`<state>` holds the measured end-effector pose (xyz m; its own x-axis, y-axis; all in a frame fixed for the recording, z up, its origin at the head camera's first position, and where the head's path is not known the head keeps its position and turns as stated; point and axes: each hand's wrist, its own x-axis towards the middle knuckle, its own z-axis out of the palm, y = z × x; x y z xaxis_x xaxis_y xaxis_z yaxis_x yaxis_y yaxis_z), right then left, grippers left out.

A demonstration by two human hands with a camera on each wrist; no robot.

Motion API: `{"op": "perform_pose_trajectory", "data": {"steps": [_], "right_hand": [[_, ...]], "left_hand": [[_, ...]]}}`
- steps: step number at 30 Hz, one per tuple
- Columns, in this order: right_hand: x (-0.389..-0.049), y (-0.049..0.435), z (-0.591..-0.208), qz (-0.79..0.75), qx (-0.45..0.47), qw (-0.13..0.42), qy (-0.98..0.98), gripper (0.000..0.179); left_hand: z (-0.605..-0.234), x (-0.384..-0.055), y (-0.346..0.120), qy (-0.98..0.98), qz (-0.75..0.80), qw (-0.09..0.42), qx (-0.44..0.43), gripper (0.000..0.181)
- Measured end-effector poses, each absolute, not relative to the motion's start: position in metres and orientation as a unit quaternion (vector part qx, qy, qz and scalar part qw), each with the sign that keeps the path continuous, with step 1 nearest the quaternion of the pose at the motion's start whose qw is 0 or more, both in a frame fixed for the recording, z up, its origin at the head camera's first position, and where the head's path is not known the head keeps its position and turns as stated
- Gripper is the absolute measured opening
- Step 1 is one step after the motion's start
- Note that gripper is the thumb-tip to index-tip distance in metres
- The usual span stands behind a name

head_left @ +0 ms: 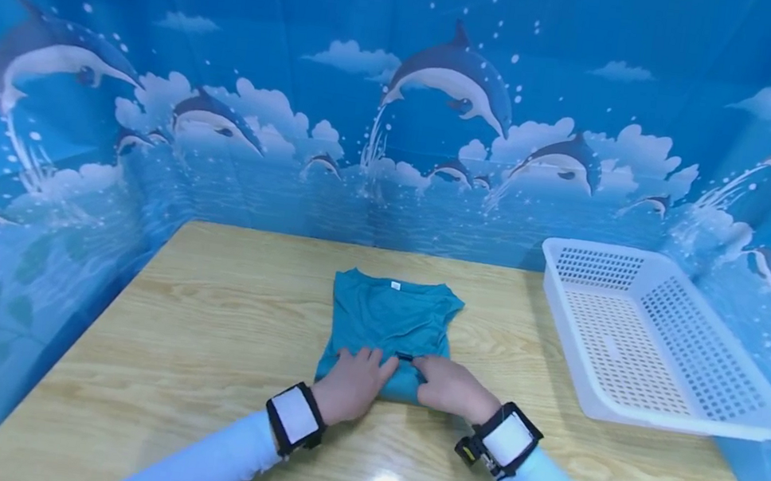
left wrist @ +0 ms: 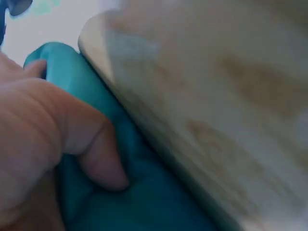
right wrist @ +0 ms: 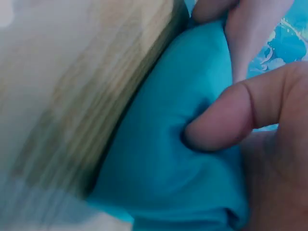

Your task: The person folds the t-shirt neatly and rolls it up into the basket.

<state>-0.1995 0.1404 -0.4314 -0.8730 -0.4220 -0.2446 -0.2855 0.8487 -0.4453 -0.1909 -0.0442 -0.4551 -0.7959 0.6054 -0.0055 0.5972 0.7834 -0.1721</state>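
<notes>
A teal shirt (head_left: 390,317), folded into a compact shape with a small white neck label at its far edge, lies flat on the table in front of me. My left hand (head_left: 349,387) grips its near left part; the left wrist view shows the thumb pressing into the cloth (left wrist: 144,202). On the near right part, my right hand (head_left: 452,387) pinches the fabric, its thumb sunk into a soft fold (right wrist: 163,159) in the right wrist view. Between both hands, a small dark strip (head_left: 404,357) shows on the shirt. Some fingertips are hidden by the cloth.
A white perforated plastic basket (head_left: 667,421) stands at the right side of the wooden table (head_left: 234,294). Behind and beside the table hangs a blue curtain (head_left: 298,13) printed with dolphins and clouds.
</notes>
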Motion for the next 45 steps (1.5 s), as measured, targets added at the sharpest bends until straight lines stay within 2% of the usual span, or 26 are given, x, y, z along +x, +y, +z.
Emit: {"op": "perform_pose_trajectory", "data": {"steps": [4, 7, 10, 13, 15, 20, 24, 29, 32, 36, 40, 45], "right_hand": [[-0.192, 0.147, -0.423, -0.17, -0.195, 0.115, 0.959, 0.044], [-0.19, 0.152, -0.414, -0.15, -0.205, 0.068, 0.965, 0.037], [-0.186, 0.155, -0.405, -0.134, -0.209, 0.037, 0.968, 0.04], [-0.181, 0.155, -0.399, -0.128, -0.213, 0.03, 0.968, 0.055], [-0.177, 0.153, -0.398, -0.121, -0.221, 0.028, 0.967, 0.07], [-0.169, 0.148, -0.403, -0.109, -0.253, 0.0, 0.961, 0.103], [-0.167, 0.142, -0.412, -0.086, -0.264, -0.003, 0.961, 0.11], [-0.166, 0.133, -0.422, -0.048, -0.269, 0.014, 0.962, 0.1], [-0.165, 0.127, -0.429, -0.025, -0.281, 0.02, 0.959, 0.094], [-0.166, 0.122, -0.442, 0.004, -0.3, -0.01, 0.954, 0.088], [-0.169, 0.12, -0.451, 0.011, -0.312, -0.053, 0.949, 0.077], [-0.174, 0.118, -0.454, -0.005, -0.315, -0.077, 0.946, 0.046]], "left_hand": [[-0.454, -0.204, -0.045, -0.949, 0.022, -0.016, -0.314, 0.035], [-0.454, -0.211, -0.046, -0.95, -0.008, -0.036, -0.311, 0.03], [-0.451, -0.219, -0.046, -0.95, -0.039, -0.071, -0.302, 0.021], [-0.443, -0.227, -0.044, -0.949, -0.065, -0.123, -0.283, 0.008], [-0.438, -0.233, -0.043, -0.946, -0.089, -0.167, -0.265, 0.005], [-0.429, -0.248, -0.044, -0.924, -0.162, -0.271, -0.214, 0.024], [-0.428, -0.257, -0.046, -0.909, -0.173, -0.322, -0.203, 0.029], [-0.428, -0.266, -0.046, -0.896, -0.165, -0.359, -0.204, 0.041], [-0.428, -0.269, -0.046, -0.888, -0.178, -0.377, -0.195, 0.038], [-0.428, -0.272, -0.046, -0.884, -0.19, -0.385, -0.184, 0.025], [-0.43, -0.273, -0.048, -0.884, -0.192, -0.385, -0.181, 0.022], [-0.431, -0.27, -0.051, -0.88, -0.196, -0.385, -0.196, 0.019]]}}
